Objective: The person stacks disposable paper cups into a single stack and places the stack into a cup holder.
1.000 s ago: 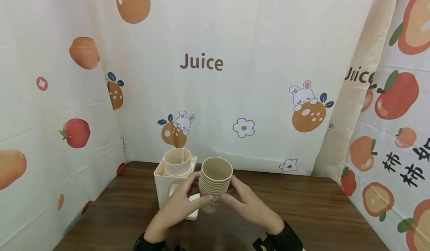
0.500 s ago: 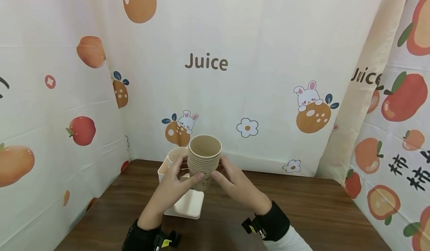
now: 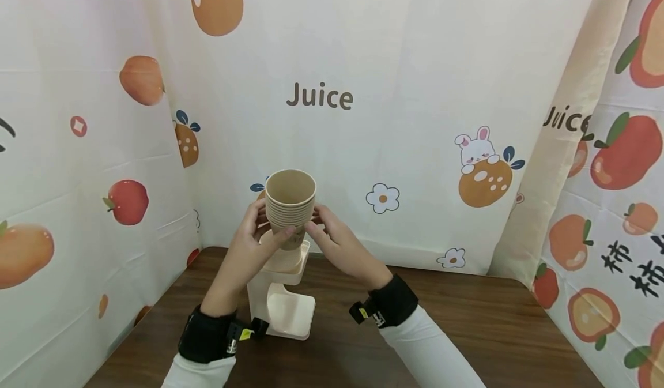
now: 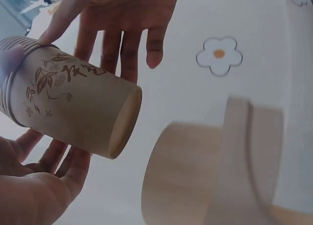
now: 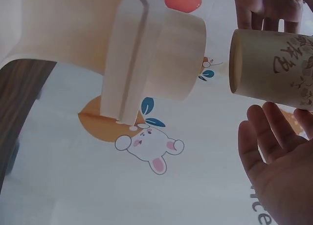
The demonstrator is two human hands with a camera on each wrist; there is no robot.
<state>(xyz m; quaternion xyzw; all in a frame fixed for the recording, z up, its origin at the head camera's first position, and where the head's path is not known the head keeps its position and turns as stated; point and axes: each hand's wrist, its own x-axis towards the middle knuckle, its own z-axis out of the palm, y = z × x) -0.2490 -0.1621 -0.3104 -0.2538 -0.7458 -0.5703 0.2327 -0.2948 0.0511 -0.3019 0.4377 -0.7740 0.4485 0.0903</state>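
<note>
A stack of nested beige paper cups (image 3: 290,215), mouths up, is held in the air between my two hands. My left hand (image 3: 254,238) grips its left side and my right hand (image 3: 339,243) its right side, both thumbs on the near side. Brown leaf print and writing show on the lowest cup (image 4: 73,95) in the left wrist view. Below the stack stands a cream cup dispenser (image 3: 259,304) with a flat foot. Its round holder (image 5: 178,56) appears in the right wrist view, with a gap between it and the stack's base.
The dispenser stands on a dark brown wooden table (image 3: 404,319). White curtains (image 3: 404,117) printed with fruit, rabbits and flowers hang behind the table and along both sides. Each wrist wears a black band (image 3: 395,300) with a small camera.
Both hands have raised the cup stack and carried it leftward and away from me, from in front of the dispenser to above its round holder. The dispenser stays in place.
</note>
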